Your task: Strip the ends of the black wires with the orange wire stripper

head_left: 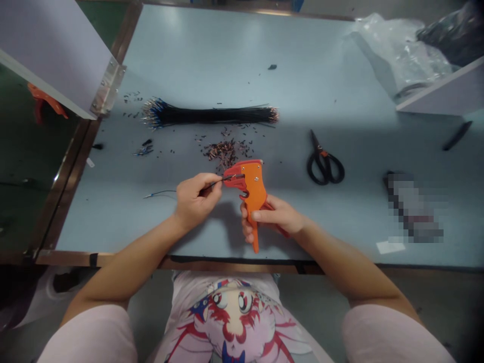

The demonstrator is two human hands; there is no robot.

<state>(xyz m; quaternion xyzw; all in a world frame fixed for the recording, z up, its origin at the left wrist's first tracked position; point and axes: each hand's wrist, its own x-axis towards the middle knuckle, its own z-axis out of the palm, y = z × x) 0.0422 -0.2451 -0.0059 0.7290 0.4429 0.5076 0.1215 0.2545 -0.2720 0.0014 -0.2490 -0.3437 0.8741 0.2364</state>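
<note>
My left hand [198,199] pinches a thin black wire [166,191] between thumb and fingers. One end of the wire, with a blue terminal, sticks out to the left; its other end lies in the red jaws of the wire stripper [254,186]. Around the orange and red handles of that tool my right hand [274,217] is closed. Just beyond the jaws is a heap of short insulation scraps [223,151]. Behind it lies a bundle of black wires [215,115], blue terminals at its left end and bare copper at its right.
Black-handled scissors [324,164] lie to the right, points away from me. Farther right are a pixelated object [414,206], a white paper slip [390,246] and a dark pen-like stick [457,136]. Clear plastic bags [404,48] sit at the back right. White panels [56,45] flank the table.
</note>
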